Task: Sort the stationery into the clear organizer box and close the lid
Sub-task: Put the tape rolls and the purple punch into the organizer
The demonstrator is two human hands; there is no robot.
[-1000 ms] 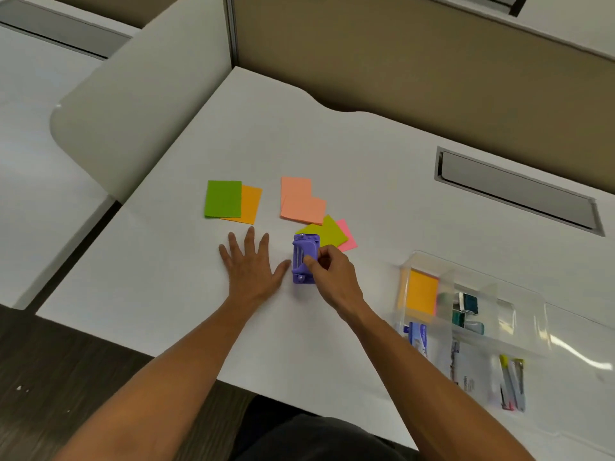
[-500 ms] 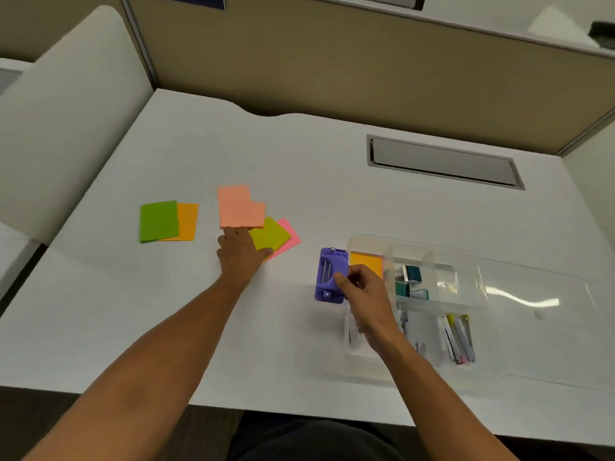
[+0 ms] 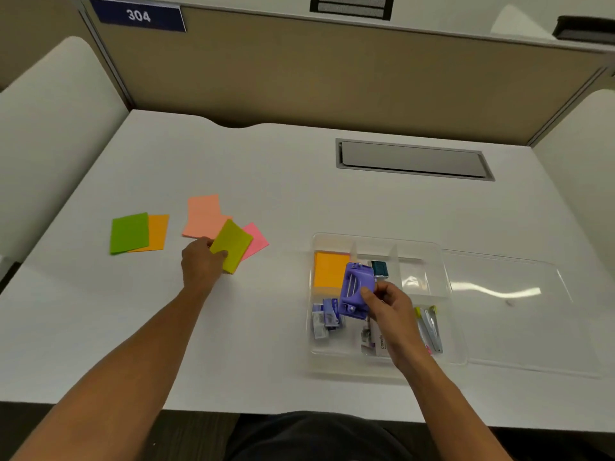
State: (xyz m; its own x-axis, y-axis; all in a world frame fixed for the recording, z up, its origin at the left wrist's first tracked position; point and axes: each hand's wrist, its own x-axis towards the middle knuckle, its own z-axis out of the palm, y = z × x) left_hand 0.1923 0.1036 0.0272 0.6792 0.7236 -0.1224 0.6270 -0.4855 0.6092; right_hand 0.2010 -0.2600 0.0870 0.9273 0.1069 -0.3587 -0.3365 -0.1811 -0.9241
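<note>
The right hand [image 3: 387, 302] grips a purple punch [image 3: 355, 291] at its 10 o'clock, over the open box [image 3: 376, 364]. An orange pad [image 3: 327, 269] lies beneath. At 9 o'clock, the left hand [image 3: 199, 264] pinches a yellow-green pad [image 3: 233, 244] off the desk [image 3: 283, 194], pink pads [image 3: 203, 216] behind.

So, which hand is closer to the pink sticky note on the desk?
Left. The left hand grips the yellow-green note that overlaps the pink sticky note. The right hand is far off, holding the purple hole punch over the organizer box.
</note>
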